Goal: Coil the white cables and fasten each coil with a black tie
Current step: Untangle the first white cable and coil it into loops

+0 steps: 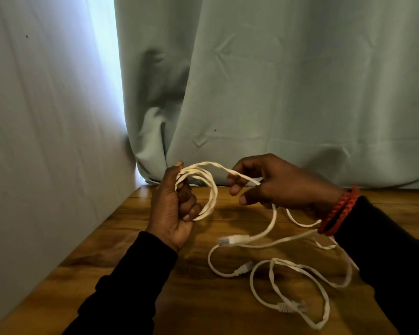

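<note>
While the left hand point(173, 209) grips the coil point(198, 189), the right hand point(273, 183) pinches the white cable point(269, 228); next, wrap another loop

A white cable point(209, 189) is partly wound into a small coil of several loops, held upright at the far left. Its loose end trails right and down to a plug point(230, 240). More white cable point(300, 286) lies in slack loops on the near right.
</note>
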